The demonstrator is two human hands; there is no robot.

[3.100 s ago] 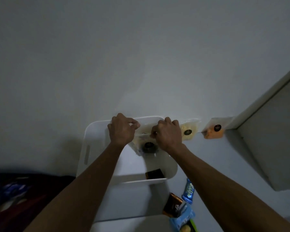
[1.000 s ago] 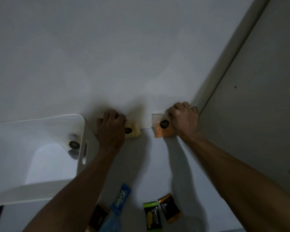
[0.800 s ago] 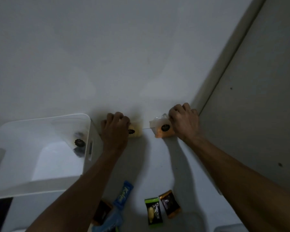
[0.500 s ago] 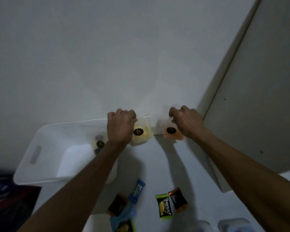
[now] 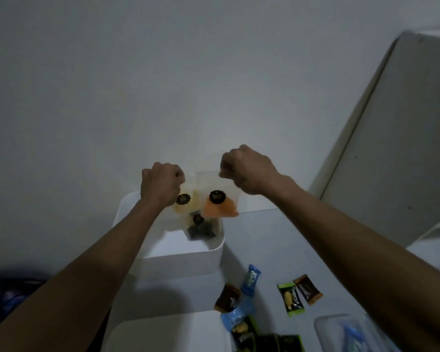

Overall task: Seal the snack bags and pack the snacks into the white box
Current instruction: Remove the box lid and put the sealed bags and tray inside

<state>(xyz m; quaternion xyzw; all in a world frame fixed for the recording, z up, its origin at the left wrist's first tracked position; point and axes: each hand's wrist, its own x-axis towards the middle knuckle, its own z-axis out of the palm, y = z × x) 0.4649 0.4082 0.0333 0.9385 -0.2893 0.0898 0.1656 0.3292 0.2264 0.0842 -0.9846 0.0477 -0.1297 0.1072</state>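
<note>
My left hand [image 5: 160, 185] pinches the top of a clear bag of yellow snacks [image 5: 186, 203], held up over the white box [image 5: 181, 260]. My right hand [image 5: 247, 171] pinches the top of a clear bag of orange snacks [image 5: 220, 208] beside it, over the box's far right corner. Both bags carry a round black sticker. Inside the box lies a third clear bag with dark snacks [image 5: 201, 229].
Small wrapped sweets lie on the table right of the box: a blue one [image 5: 250, 279], a brown one [image 5: 228, 298], a green one [image 5: 291, 298], another brown one [image 5: 308, 289]. More packets [image 5: 241, 326] and a clear tub [image 5: 346, 334] sit near the front edge. A wall rises close behind.
Both hands have lifted their bags off the table by the wall and carried them left, over the white box. My view has swung left with them.
</note>
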